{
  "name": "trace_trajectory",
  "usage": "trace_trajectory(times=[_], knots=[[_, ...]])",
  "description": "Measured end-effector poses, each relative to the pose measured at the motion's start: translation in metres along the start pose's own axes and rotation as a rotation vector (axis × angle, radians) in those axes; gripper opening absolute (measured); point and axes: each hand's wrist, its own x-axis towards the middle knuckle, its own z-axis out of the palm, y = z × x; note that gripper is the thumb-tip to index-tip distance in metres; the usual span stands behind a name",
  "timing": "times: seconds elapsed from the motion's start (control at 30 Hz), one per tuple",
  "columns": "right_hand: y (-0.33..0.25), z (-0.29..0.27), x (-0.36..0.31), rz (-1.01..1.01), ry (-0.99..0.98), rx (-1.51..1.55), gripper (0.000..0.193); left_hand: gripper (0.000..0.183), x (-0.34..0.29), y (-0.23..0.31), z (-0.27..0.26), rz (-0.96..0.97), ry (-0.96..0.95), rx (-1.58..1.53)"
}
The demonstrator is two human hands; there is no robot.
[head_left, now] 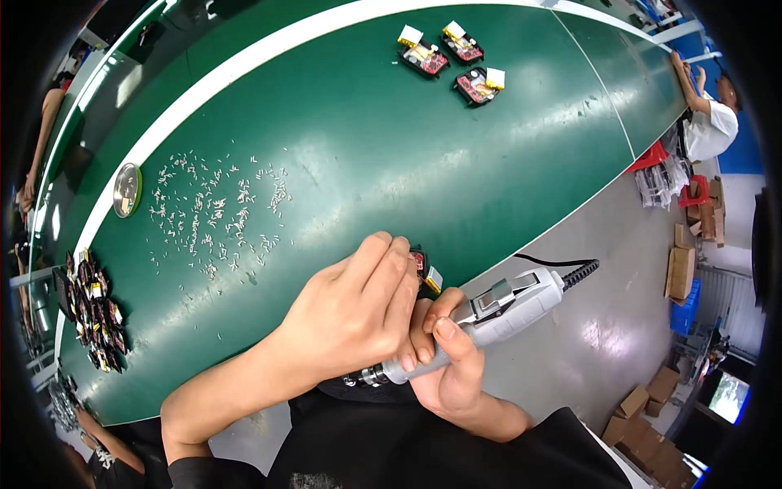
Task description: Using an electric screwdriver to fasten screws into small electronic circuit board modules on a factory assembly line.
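My right hand [452, 367] is wrapped round a grey electric screwdriver [513, 314], held slanting in front of my body. Its chuck end [371, 375] points down to the left, and a coiled black cord leaves its other end. My left hand [350, 310] is closed, fingertips bent together above the table edge; whatever they pinch is hidden. Just beyond those fingers, a small black-cased red circuit board [419, 262] shows in part, with a yellow-and-white battery [434, 280] at its side. My left hand covers the rest of it.
Many tiny silvery pieces [216, 208] lie scattered over the green table [350, 163]. A round dish [127, 190] stands at the left rim. Several board units [96, 314] are heaped at the left; three more [476, 85] lie far off. Other people [713, 122] are at the edges.
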Motion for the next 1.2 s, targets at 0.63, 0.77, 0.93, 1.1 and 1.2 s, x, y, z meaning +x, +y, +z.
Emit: trace_trajectory(times=[0.63, 0.77, 0.93, 1.1, 1.2], knots=[[-0.104, 0.009, 0.058, -0.273, -0.508, -0.315, 0.033, 0.037, -0.018, 0.012, 0.001, 0.072, -0.130, 0.114], [-0.110, 0.013, 0.074, -0.245, -0.582, -0.451, 0.033, 0.034, -0.018, 0.015, 0.004, 0.030, -0.080, 0.078], [-0.101, 0.011, 0.084, -0.215, -0.586, -0.420, 0.034, 0.034, -0.019, 0.013, 0.008, 0.002, -0.022, 0.037], [-0.095, 0.005, 0.088, -0.231, -0.545, -0.421, 0.033, 0.035, -0.021, 0.011, 0.010, 0.011, -0.013, 0.048], [-0.094, 0.008, 0.086, -0.221, -0.550, -0.428, 0.032, 0.036, -0.022, 0.013, 0.010, -0.009, 0.015, 0.017]])
